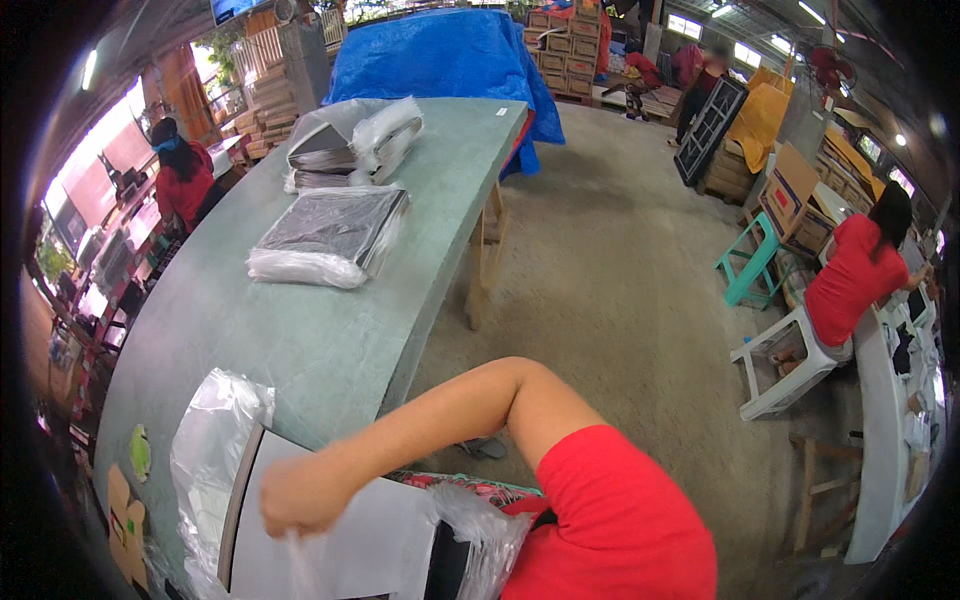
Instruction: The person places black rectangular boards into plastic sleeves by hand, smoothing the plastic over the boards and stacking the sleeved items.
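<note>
My right hand is closed and a little blurred, held over a flat light-grey panel with a dark edge strip along its left side. A pale, see-through streak of plastic film hangs below the fingers and seems pinched in them. The panel lies on the near end of the grey-green table. Loose clear plastic spreads at its left, and more crumpled clear plastic covers a black piece at its right. My left hand is out of view.
Plastic-wrapped flat stacks lie farther up the table, with another wrapped bundle behind. Cut cardboard sits at the near left. A blue tarp drapes beyond. One person sits right on a white stool; another works left.
</note>
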